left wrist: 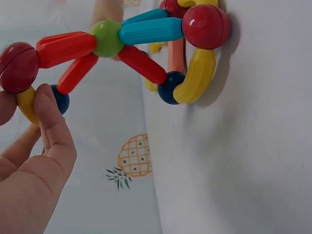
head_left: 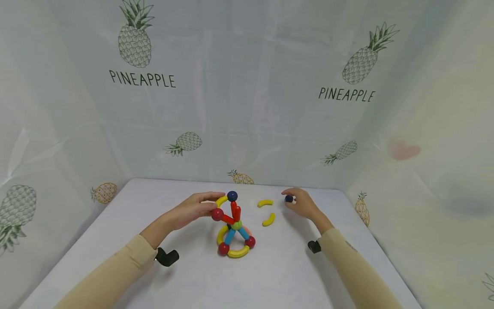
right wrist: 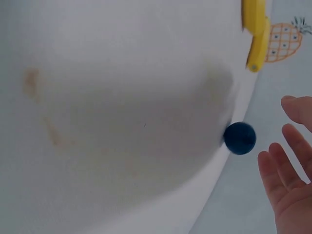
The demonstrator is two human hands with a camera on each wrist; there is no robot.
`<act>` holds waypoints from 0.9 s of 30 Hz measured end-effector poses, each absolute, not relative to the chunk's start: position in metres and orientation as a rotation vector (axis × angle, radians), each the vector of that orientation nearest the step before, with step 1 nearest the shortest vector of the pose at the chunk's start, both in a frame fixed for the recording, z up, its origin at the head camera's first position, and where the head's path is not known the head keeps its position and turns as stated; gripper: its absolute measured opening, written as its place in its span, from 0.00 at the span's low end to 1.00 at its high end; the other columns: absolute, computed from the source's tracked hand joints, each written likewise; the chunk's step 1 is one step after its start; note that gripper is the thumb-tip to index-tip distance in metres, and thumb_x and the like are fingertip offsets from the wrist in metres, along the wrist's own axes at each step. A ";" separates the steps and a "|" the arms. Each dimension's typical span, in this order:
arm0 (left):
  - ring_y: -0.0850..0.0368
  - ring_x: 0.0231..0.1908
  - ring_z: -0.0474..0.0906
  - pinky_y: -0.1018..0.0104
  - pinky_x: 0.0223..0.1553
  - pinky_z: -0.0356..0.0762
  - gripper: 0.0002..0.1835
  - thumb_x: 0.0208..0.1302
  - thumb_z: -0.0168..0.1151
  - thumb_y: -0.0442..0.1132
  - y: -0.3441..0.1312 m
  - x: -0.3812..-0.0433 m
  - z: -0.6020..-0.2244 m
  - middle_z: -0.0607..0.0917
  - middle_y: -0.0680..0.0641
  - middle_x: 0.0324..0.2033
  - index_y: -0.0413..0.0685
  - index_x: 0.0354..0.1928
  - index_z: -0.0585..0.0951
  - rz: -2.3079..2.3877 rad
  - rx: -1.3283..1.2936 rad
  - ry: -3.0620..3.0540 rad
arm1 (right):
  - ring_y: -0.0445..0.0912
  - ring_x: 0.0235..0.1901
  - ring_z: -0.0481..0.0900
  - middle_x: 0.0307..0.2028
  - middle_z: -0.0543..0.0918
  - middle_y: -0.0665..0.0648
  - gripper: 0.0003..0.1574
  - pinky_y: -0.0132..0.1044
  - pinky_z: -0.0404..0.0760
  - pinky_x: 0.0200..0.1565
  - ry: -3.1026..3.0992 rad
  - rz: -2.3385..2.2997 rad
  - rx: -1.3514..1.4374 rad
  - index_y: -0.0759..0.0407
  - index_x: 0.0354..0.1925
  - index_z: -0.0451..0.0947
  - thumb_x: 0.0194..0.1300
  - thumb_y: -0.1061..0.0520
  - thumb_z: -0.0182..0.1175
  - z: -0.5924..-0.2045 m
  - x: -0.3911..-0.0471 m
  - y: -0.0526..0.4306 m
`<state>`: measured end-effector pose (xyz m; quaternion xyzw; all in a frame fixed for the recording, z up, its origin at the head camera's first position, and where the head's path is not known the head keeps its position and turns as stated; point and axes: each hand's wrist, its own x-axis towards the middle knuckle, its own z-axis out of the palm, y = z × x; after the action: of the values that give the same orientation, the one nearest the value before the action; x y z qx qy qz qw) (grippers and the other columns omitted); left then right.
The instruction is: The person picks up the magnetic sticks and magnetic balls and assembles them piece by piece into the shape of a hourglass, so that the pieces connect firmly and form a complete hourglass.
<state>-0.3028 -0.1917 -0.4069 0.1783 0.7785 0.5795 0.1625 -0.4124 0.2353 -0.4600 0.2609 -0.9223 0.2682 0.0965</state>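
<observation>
A built figure of magnetic rods and balls stands on the table, with a green ball at its middle. Red rods rise from that ball and blue rods slope down to a base of curved rods and red balls. My left hand pinches a curved yellow rod on the figure's upper part, between a dark red ball and a dark blue ball. On the right, my right hand hovers around a loose dark blue ball, its fingers spread and apart from it in the right wrist view.
Two loose curved yellow rods, a far one and a nearer one, lie between the figure and my right hand. A pineapple-print curtain hangs behind the white table.
</observation>
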 end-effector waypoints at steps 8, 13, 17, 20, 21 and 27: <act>0.45 0.65 0.80 0.46 0.71 0.73 0.29 0.80 0.56 0.44 -0.193 -0.303 -0.406 0.66 0.42 0.79 0.54 0.80 0.69 1.642 0.534 2.224 | 0.64 0.64 0.78 0.64 0.82 0.66 0.26 0.61 0.78 0.65 -2.831 0.732 0.677 0.64 0.63 0.81 0.68 0.66 0.70 -0.464 -0.426 0.237; 0.45 0.66 0.80 0.44 0.72 0.71 0.29 0.80 0.57 0.45 -0.195 -0.303 -0.406 0.66 0.42 0.79 0.55 0.80 0.69 1.640 0.533 2.219 | 0.65 0.66 0.76 0.64 0.81 0.67 0.26 0.62 0.75 0.67 -2.910 0.703 0.646 0.64 0.64 0.81 0.68 0.68 0.68 -0.465 -0.430 0.237; 0.45 0.66 0.80 0.41 0.73 0.70 0.29 0.80 0.58 0.46 -0.195 -0.304 -0.406 0.67 0.43 0.79 0.57 0.79 0.69 1.635 0.529 2.223 | 0.64 0.61 0.79 0.60 0.83 0.67 0.24 0.61 0.77 0.65 -2.933 0.697 0.639 0.65 0.62 0.82 0.68 0.69 0.68 -0.465 -0.431 0.238; 0.45 0.66 0.80 0.40 0.73 0.69 0.29 0.79 0.58 0.46 -0.195 -0.305 -0.408 0.67 0.43 0.78 0.58 0.79 0.70 1.633 0.522 2.229 | 0.61 0.56 0.82 0.57 0.84 0.66 0.23 0.59 0.80 0.62 -2.938 0.697 0.650 0.65 0.60 0.83 0.68 0.69 0.68 -0.468 -0.432 0.239; 0.45 0.66 0.80 0.41 0.73 0.69 0.29 0.79 0.58 0.45 -0.195 -0.305 -0.408 0.67 0.43 0.79 0.58 0.79 0.70 1.633 0.520 2.230 | 0.61 0.55 0.82 0.57 0.84 0.66 0.23 0.58 0.81 0.61 -2.946 0.696 0.647 0.65 0.60 0.83 0.68 0.69 0.68 -0.469 -0.432 0.240; 0.45 0.67 0.79 0.41 0.73 0.70 0.29 0.79 0.58 0.45 -0.197 -0.306 -0.411 0.67 0.44 0.79 0.58 0.79 0.70 1.641 0.514 2.228 | 0.58 0.51 0.84 0.59 0.84 0.66 0.22 0.55 0.84 0.57 -2.986 0.727 0.595 0.62 0.59 0.84 0.68 0.68 0.68 -0.473 -0.431 0.242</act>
<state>-0.3061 -0.1966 -0.4111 0.1803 0.7811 0.5753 0.1626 -0.4313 0.2417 -0.4726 0.1901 -0.9539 0.2323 0.0059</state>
